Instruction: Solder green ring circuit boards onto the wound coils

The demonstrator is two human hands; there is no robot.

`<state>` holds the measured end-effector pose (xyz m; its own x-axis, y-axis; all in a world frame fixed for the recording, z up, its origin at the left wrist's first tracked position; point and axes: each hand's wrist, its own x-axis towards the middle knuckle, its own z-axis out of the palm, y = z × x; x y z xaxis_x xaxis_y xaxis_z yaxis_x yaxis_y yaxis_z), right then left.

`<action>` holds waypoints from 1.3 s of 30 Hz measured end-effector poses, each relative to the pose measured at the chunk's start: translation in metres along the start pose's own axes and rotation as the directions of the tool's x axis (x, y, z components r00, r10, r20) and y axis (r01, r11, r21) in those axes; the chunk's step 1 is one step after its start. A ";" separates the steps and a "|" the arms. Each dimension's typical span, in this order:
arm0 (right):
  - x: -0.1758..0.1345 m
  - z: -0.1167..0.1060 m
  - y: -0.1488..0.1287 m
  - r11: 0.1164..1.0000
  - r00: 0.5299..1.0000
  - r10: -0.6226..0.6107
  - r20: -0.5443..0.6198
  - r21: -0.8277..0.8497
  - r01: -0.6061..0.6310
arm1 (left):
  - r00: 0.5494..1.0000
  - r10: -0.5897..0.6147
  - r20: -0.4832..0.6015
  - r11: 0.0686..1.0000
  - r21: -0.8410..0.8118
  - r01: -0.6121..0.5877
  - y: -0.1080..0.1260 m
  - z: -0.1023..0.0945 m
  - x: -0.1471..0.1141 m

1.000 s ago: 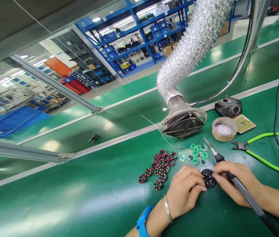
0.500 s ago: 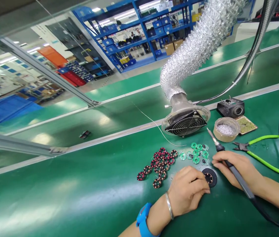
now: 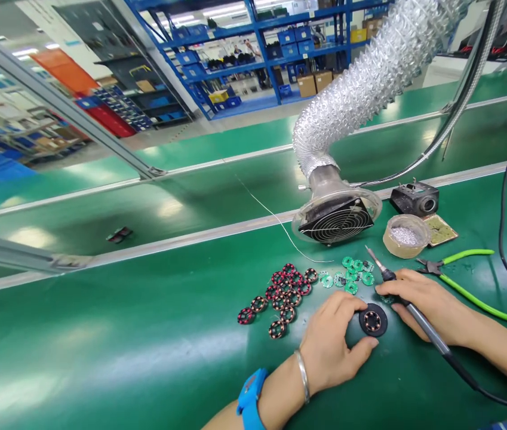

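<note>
Fingers of the left hand (image 3: 329,340) are spread in a wide C that opens to the right, and the black disc (image 3: 373,321) lies flat on the desk (image 3: 168,358) at its mouth, the forefinger at the upper left edge and the thumb just below the lower one. Whether either tip actually presses on the rim is hard to tell. Being round, the disc has no long axis; a copper-wound ring (image 3: 372,329) sits in its middle, facing up. The left hand is clearly the nearer one. Up and to the right of the disc, the right hand (image 3: 432,304) has its fingers closed around the handle of a soldering iron (image 3: 427,327), whose long axis slants from lower right to upper left. Its bare tip therefore points away from the person, past the disc, and ends just beside the loose green boards (image 3: 350,276). A small greenish piece (image 3: 386,299) shows by the right fingertips, too covered to say whether it is held. More wound coils (image 3: 285,294) lie in a cluster left of the boards, while the green-handled cutters (image 3: 434,267) rest beyond the right hand.
</note>
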<state>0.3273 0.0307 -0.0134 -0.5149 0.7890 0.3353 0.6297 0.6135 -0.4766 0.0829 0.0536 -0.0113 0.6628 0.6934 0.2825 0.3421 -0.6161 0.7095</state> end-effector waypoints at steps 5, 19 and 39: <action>-0.003 0.002 -0.001 0.996 0.999 0.018 0.042 -0.092 -0.014 | 0.994 0.084 -0.065 0.996 0.011 -0.083 0.002 0.004 0.001; 0.003 -0.030 -0.009 0.996 0.956 0.014 0.293 -0.084 0.011 | 0.901 0.393 -0.182 0.919 0.048 -0.391 0.007 -0.013 0.001; 0.036 -0.011 -0.028 0.962 0.957 -0.268 0.113 0.078 0.261 | 0.995 -0.005 -0.097 0.996 -0.084 -0.003 0.003 -0.006 0.003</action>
<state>0.2973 0.0419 0.0206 -0.7271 0.5864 0.3570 0.4265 0.7933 -0.4344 0.0814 0.0560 -0.0043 0.5933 0.7297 0.3399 0.2831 -0.5844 0.7605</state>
